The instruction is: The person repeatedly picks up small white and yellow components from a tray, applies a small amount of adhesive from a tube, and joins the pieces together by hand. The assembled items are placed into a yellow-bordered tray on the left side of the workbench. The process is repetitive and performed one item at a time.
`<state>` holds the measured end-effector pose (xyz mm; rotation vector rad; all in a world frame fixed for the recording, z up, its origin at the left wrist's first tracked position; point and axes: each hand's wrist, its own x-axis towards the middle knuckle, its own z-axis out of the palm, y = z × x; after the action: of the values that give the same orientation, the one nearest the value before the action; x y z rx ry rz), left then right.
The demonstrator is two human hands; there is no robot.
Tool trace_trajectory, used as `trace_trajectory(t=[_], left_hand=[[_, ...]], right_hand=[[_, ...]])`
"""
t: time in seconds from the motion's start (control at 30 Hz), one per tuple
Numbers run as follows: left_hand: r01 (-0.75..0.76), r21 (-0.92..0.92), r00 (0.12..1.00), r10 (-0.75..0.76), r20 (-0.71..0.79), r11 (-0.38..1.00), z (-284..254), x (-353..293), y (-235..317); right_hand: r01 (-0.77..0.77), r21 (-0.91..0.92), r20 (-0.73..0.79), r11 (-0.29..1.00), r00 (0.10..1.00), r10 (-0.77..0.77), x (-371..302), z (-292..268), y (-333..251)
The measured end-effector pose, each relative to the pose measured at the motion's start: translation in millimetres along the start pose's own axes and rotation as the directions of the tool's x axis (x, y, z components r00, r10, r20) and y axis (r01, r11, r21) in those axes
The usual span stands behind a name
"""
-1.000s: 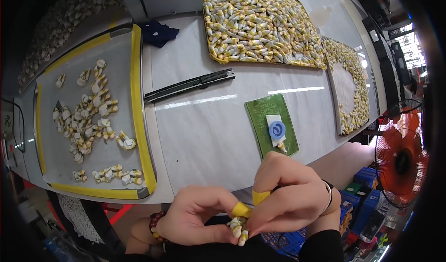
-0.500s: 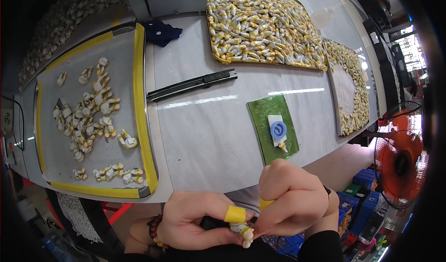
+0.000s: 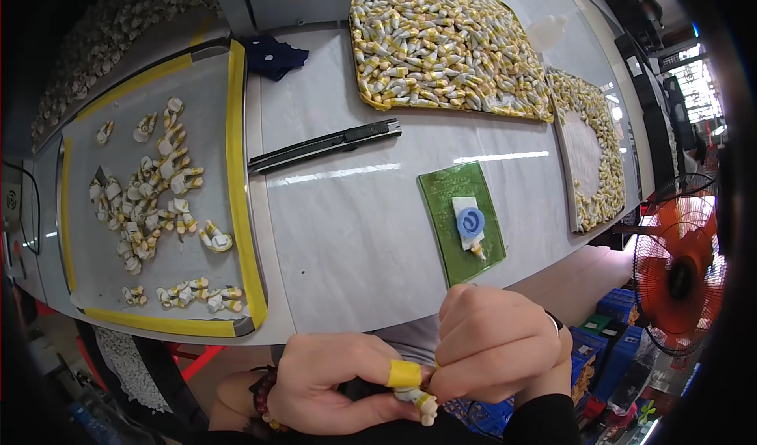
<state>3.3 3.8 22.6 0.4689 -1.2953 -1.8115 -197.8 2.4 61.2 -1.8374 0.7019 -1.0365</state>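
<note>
Near the table's front edge, my left hand (image 3: 335, 378) pinches a small white figurine (image 3: 418, 404) with yellow bands between thumb and fingers. Its pale, rounded end sticks out below. A strip of yellow tape (image 3: 404, 374) is wrapped around one digit of this hand. My right hand (image 3: 501, 346) is closed tight against the left fingertips, beside the figurine. Whatever its fingers grip is hidden. Beyond the right hand, a green mat (image 3: 441, 208) carries a white block with a round blue piece (image 3: 471, 222) on top.
At left, a yellow-taped tray (image 3: 213, 264) holds scattered white-and-yellow figurines. A black utility knife (image 3: 331, 144) lies mid-table beside it. At the back stands a densely filled figurine tray (image 3: 449, 43), with a partly filled one (image 3: 582, 153) to its right. An orange fan (image 3: 680, 275) stands beyond the table.
The right fist has turned and lowered slightly, hiding the yellow patch seen at its fingers before. The left hand and the figurine have shifted a little down and right.
</note>
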Motion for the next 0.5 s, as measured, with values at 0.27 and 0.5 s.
trace_trajectory(t=[0.27,0.5], left_hand=[[0.095,0.104,0.995,-0.093,-0.022,0.990,2.5,0.9,6.6],[-0.061,0.970,0.992,-0.089,0.084,0.236,-59.0,0.5,95.2]], right_hand=[[-0.036,-0.073,-0.067,0.997,0.997,0.031,-2.3,6.8,-0.6],[-0.191,-0.281,-0.262,0.941,0.958,0.116,-17.7,5.7,-9.9]])
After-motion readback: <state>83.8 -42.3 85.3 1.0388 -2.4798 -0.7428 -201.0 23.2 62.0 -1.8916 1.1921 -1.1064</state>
